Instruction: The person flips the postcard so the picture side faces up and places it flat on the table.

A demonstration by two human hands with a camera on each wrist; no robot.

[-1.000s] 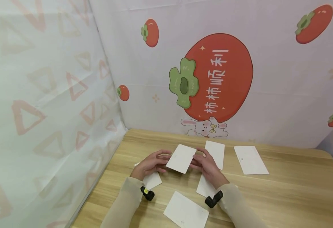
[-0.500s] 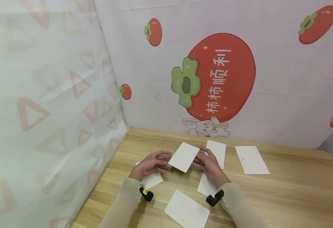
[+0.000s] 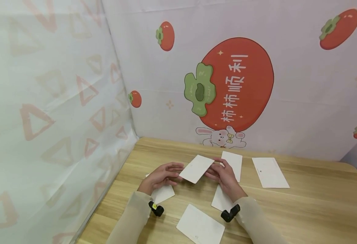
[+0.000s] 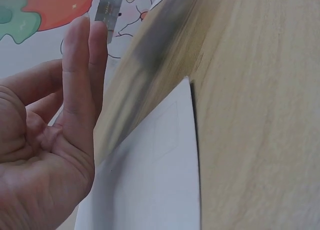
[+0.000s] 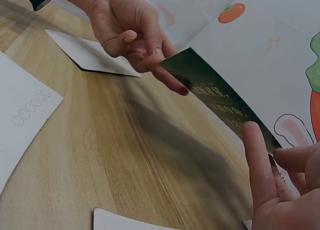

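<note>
White persimmon-print backdrop (image 3: 306, 81) behind a pale brown wood-grain table (image 3: 313, 206).
At the backdrop's middle is a large red persimmon (image 3: 251, 91) with a lobed green cap (image 3: 200, 73) and a column of white Chinese characters; just below it sits a white cartoon rabbit (image 3: 218, 135) with a yellow bow (image 3: 230, 138). Four smaller red persimmons (image 3: 167, 36) are spread around. A creased white side sheet (image 3: 74, 135), printed with faded red and beige triangle outlines (image 3: 26, 125), stands along the table's left edge.

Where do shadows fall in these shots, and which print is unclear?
Right wrist: a soft shadow crosses the wooden table under the raised postcard, whose print is partly legible; left wrist: shadow streaks the table; head: fainter shadows, and the mark on the nearest postcard is unreadable.
</note>
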